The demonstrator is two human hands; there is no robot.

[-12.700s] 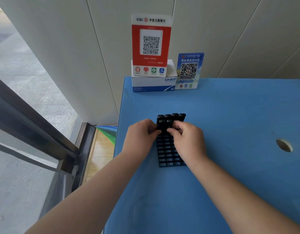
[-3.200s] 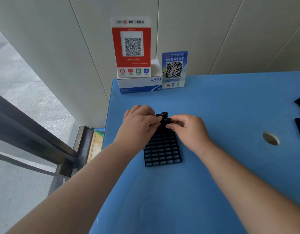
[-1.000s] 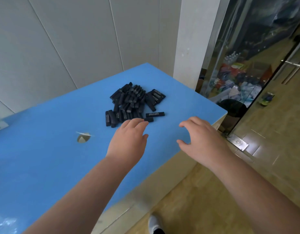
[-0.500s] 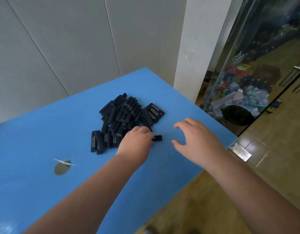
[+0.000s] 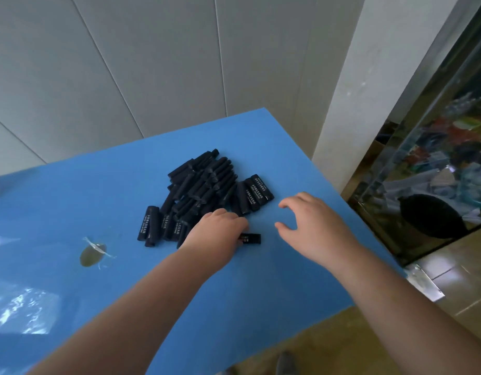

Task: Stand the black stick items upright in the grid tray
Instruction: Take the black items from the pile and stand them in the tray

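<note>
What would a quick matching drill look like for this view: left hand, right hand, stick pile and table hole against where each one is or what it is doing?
Things:
1. left hand
2. right hand
3. pile of black sticks
4. round hole in the table

States:
A. lying loose on the blue table
B. fingers spread, holding nothing
C. left of the pile, near the forearm
D. fingers down on a single stick at the pile's near edge

Pairs: 1-D, 2-B, 3-A, 4-C
</note>
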